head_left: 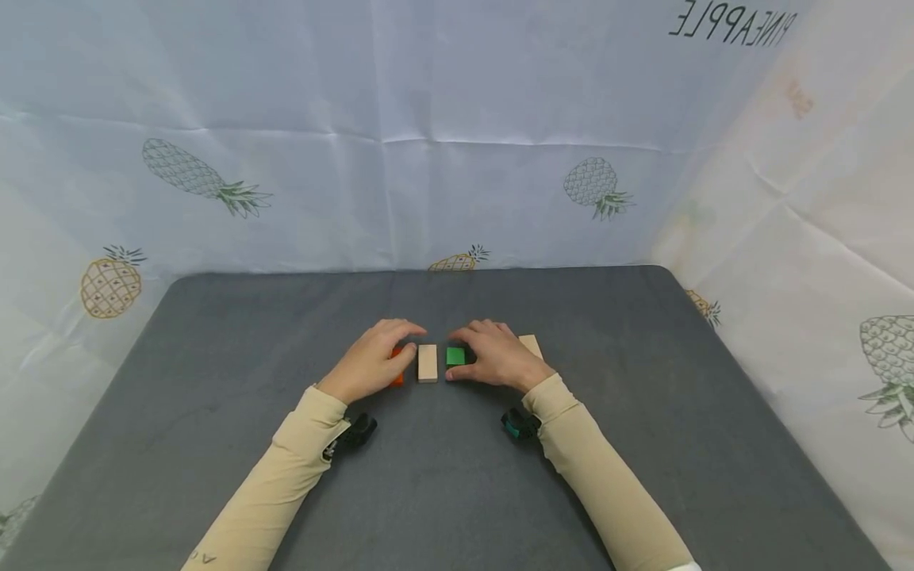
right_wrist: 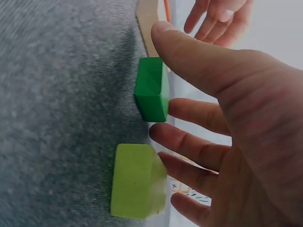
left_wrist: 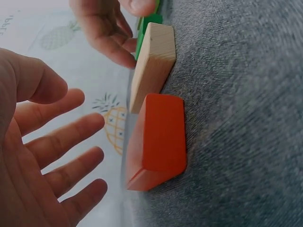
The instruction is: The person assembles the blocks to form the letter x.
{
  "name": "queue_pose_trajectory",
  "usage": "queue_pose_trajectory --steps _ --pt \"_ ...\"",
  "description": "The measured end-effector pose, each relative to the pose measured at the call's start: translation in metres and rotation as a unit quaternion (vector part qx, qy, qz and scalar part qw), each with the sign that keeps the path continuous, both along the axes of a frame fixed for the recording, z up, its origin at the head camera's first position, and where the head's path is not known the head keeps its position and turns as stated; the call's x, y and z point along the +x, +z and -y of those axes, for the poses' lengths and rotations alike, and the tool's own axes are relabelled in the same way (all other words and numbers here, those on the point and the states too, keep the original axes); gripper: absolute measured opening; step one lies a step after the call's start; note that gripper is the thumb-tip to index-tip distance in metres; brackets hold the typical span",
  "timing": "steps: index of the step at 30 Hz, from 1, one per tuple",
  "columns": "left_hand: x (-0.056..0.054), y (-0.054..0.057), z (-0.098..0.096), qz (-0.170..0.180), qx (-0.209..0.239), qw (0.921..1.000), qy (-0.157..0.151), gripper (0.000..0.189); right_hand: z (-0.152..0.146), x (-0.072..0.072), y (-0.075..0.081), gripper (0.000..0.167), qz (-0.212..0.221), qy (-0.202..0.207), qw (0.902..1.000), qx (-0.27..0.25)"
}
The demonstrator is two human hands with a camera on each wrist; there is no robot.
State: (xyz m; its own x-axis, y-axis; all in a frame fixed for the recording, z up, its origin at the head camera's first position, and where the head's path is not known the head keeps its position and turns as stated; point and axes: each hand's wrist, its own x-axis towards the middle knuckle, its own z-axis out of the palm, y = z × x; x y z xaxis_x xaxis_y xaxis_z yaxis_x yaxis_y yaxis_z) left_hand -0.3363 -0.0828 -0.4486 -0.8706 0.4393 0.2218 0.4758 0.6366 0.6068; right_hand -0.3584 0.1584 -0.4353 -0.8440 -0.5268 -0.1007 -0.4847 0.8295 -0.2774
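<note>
My left hand [head_left: 373, 358] hovers with spread fingers over an orange-red block [left_wrist: 163, 135], which it partly hides in the head view. To its right lies a plain wooden block [head_left: 428, 363]. A small dark green block [head_left: 455, 356] sits between the thumb and forefinger of my right hand [head_left: 501, 355], with gaps on both sides. In the right wrist view those fingers [right_wrist: 196, 149] are extended behind the dark green block and a lime green block [right_wrist: 135, 181]. The head view hides the lime block under that hand.
Another pale wooden block [head_left: 531, 346] shows just behind the right hand. All the blocks lie in a loose row across the dark grey tabletop [head_left: 428, 492]. A pineapple-print curtain [head_left: 428, 206] hangs at the table's far edge.
</note>
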Motion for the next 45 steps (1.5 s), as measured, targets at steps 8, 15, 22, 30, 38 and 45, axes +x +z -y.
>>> queue_pose_trajectory --steps 8,15,22,30,38,45 --pt "0.002 -0.001 -0.001 0.017 0.005 0.9998 0.006 0.032 0.003 0.001 -0.007 0.054 -0.036 -0.011 0.9993 0.003" --pt "0.002 -0.002 -0.005 0.009 0.007 0.9999 -0.006 0.03 0.002 0.003 -0.014 0.045 -0.06 -0.007 0.9982 -0.003" --pt "0.002 -0.005 -0.009 -0.024 -0.006 0.9995 -0.02 0.029 0.002 0.003 -0.012 0.039 -0.049 -0.002 0.9987 -0.012" --pt "0.006 -0.005 -0.015 -0.021 -0.022 0.9986 -0.043 0.035 0.003 0.003 -0.01 0.042 -0.02 -0.008 0.9993 -0.03" --pt "0.01 -0.006 -0.022 -0.064 -0.054 0.9945 -0.063 0.032 0.004 0.001 -0.01 0.041 -0.022 0.003 0.9991 -0.035" --pt "0.013 -0.009 -0.025 -0.075 -0.072 0.9924 -0.066 0.032 0.003 0.0 -0.01 0.039 -0.024 0.012 0.9993 -0.026"
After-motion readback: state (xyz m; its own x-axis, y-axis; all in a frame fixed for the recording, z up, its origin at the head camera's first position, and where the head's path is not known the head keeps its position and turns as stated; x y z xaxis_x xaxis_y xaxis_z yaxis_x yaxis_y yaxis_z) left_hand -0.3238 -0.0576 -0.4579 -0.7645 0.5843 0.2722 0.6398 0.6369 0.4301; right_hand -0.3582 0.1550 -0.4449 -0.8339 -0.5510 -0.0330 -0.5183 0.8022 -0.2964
